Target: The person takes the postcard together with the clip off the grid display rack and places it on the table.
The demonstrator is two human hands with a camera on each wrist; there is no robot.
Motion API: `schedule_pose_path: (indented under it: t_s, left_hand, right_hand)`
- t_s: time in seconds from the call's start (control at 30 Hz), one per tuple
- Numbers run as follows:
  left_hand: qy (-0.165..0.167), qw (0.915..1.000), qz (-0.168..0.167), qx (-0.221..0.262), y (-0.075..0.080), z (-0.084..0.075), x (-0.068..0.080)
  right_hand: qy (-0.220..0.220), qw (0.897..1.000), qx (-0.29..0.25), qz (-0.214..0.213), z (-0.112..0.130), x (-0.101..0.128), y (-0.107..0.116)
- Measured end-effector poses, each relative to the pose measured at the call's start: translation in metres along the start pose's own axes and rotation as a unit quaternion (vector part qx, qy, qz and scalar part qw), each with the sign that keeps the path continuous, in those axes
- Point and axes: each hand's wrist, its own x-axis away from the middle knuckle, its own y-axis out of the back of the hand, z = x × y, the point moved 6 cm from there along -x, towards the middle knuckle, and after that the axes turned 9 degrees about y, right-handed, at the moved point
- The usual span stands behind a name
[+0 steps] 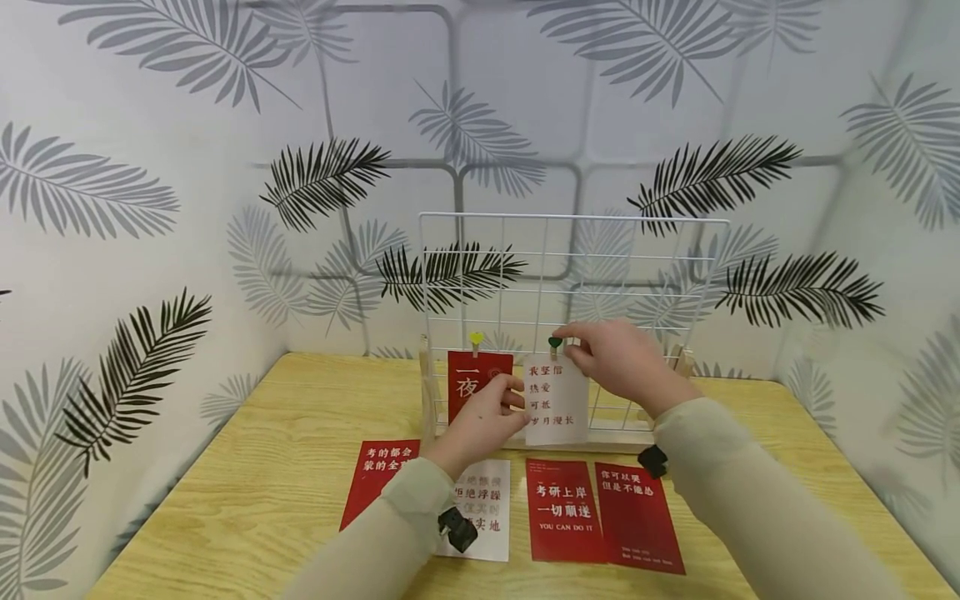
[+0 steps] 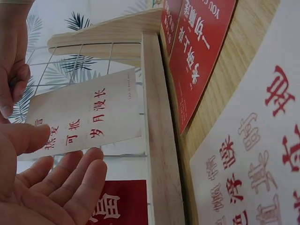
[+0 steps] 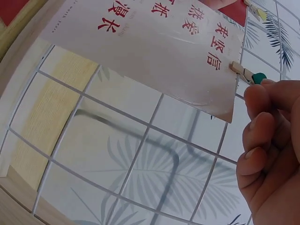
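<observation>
A white card (image 1: 557, 407) with red Chinese characters hangs upright against a white wire grid (image 1: 573, 217). My left hand (image 1: 489, 417) pinches its left edge, the thumb lying over the printed face in the left wrist view. At the card's top edge sits a small wooden clothespin (image 3: 241, 70) with a green heart. My right hand (image 1: 618, 360) pinches this clothespin between thumb and forefinger; its other fingers curl loosely in the right wrist view. Left of the white card, a red card (image 1: 461, 404) hangs from a clothespin with a yellow heart (image 1: 476, 342), partly hidden by my left hand.
The grid stands in a wooden base (image 2: 161, 122) on a wood-grain table (image 1: 247, 467). In front lie a red card (image 1: 375, 471) and a white card (image 1: 491, 542), both partly covered by my left arm, and two more red cards (image 1: 566, 542), (image 1: 641, 521). Leaf-patterned wall covering stands behind.
</observation>
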Motion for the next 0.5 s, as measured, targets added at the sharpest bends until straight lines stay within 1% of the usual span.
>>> schedule_pose_path:
  t_s: [0.1, 0.33, 0.4, 0.5]
  left_hand:
    - [0.001, 0.9999, -0.013, 0.007, -0.002, 0.001, -0.001]
    - [0.003, 0.9982, -0.060, 0.007, -0.009, 0.004, -0.004]
    - [0.000, 0.9973, -0.074, 0.006, -0.010, 0.004, -0.005]
    - [-0.005, 0.9954, -0.096, -0.001, -0.010, 0.004, -0.007]
  right_hand:
    - [-0.009, 1.000, -0.009, -0.016, 0.000, 0.000, -0.001]
    - [-0.031, 0.996, -0.043, -0.074, -0.002, 0.003, -0.007]
    - [-0.035, 0.995, -0.041, -0.090, -0.001, 0.003, -0.009]
    - [-0.032, 0.993, -0.021, -0.109, 0.001, 0.003, -0.011]
